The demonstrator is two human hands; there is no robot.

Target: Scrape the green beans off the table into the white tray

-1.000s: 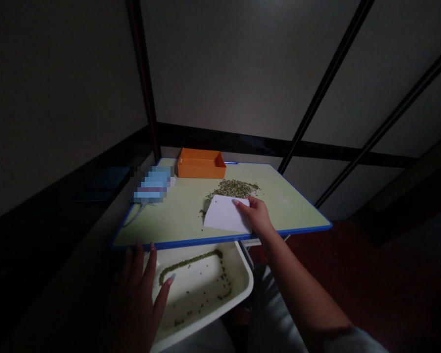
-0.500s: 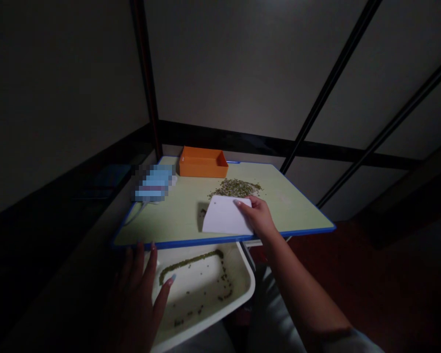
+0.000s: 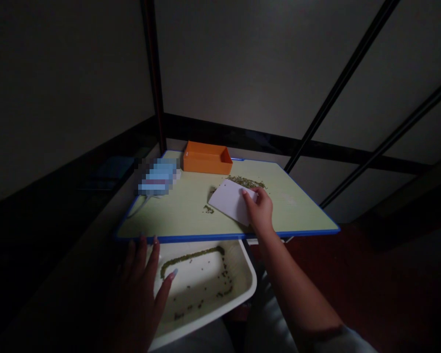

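Observation:
My right hand (image 3: 260, 208) grips a white card (image 3: 231, 201) by its right side, thumb on top. The card is tilted over the pale green tabletop (image 3: 176, 215), partly covering a pile of small green-brown grains (image 3: 248, 182). A small clump of grains (image 3: 208, 209) lies left of the card. At the table's front edge my left hand (image 3: 145, 279) is spread, its fingers apart, by the left side of a white basin (image 3: 198, 314). A line of grains runs along the basin's inner edge, with several scattered on its bottom.
An orange open box (image 3: 208, 159) stands at the back of the table. To its left sits a blurred-out light blue item (image 3: 158, 177) with a cable. A blue rim (image 3: 228, 237) borders the tabletop; panelled walls rise behind and to the left.
My right hand has moved the card away from the front edge toward the pile and turned it. A small clump of grains now shows left of the card. The left hand stays spread.

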